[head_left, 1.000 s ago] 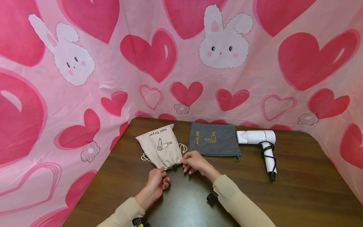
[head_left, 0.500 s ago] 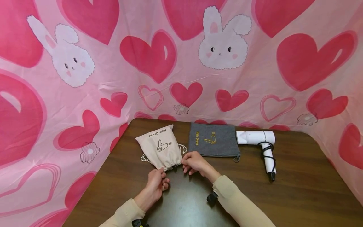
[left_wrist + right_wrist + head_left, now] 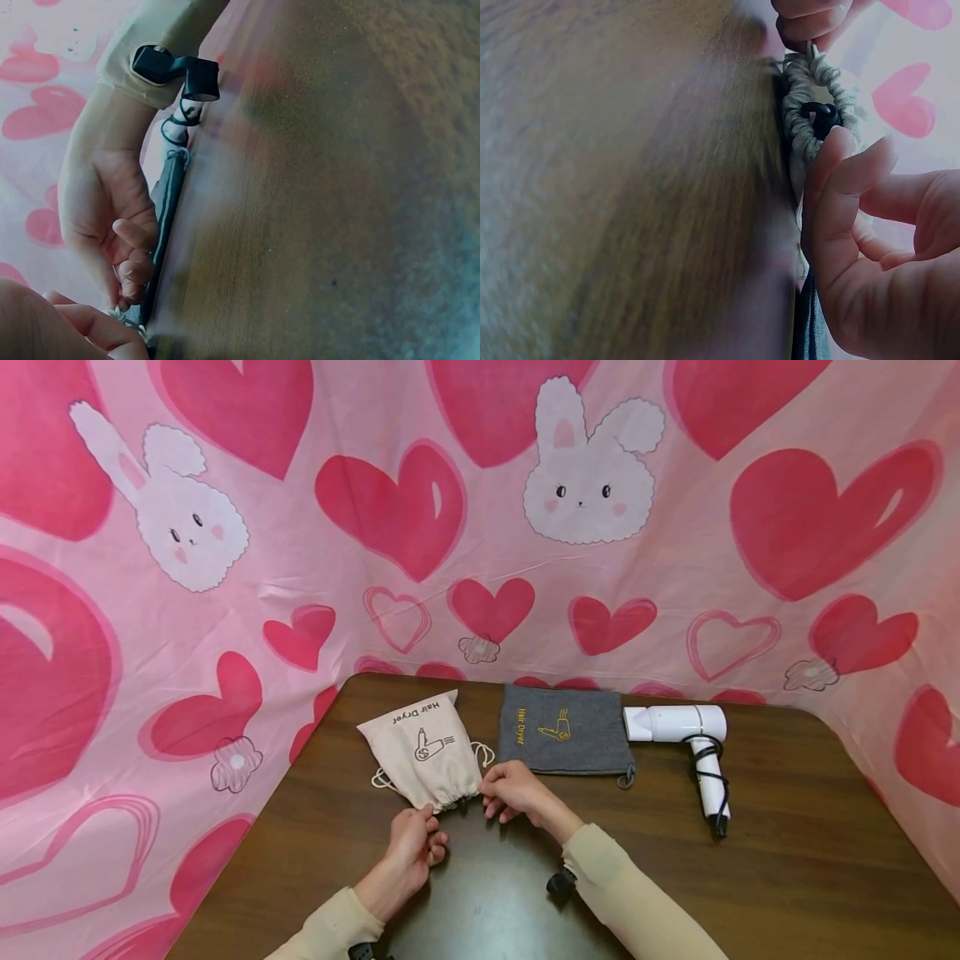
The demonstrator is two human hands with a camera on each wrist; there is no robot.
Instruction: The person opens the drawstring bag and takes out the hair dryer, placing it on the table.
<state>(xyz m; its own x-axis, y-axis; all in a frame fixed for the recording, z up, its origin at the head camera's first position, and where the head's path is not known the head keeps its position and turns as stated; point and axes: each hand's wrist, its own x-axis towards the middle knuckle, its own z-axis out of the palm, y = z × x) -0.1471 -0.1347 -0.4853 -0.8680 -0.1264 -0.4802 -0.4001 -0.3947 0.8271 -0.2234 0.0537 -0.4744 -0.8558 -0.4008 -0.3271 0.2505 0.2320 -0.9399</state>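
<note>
A beige drawstring bag [image 3: 423, 752] printed "Hair Dryer" lies on the table at centre-left, its gathered mouth facing the person. My left hand [image 3: 408, 843] pinches the left corner of that mouth between thumb and finger. At the right corner, my right hand [image 3: 519, 792] pinches the edge of the cloth. In the right wrist view the ruffled mouth [image 3: 799, 112] gapes between the two hands. A black cord end [image 3: 825, 116] shows inside it; the rest of the contents is hidden. White drawstring loops [image 3: 483, 753] stick out at both sides of the bag.
A grey "Hair Dryer" bag [image 3: 592, 739] lies flat to the right of the beige one. Beside it, a white hair dryer [image 3: 678, 724] has its black cord wrapped round the handle. A pink heart-print cloth [image 3: 420, 510] hangs behind the brown table [image 3: 810, 843].
</note>
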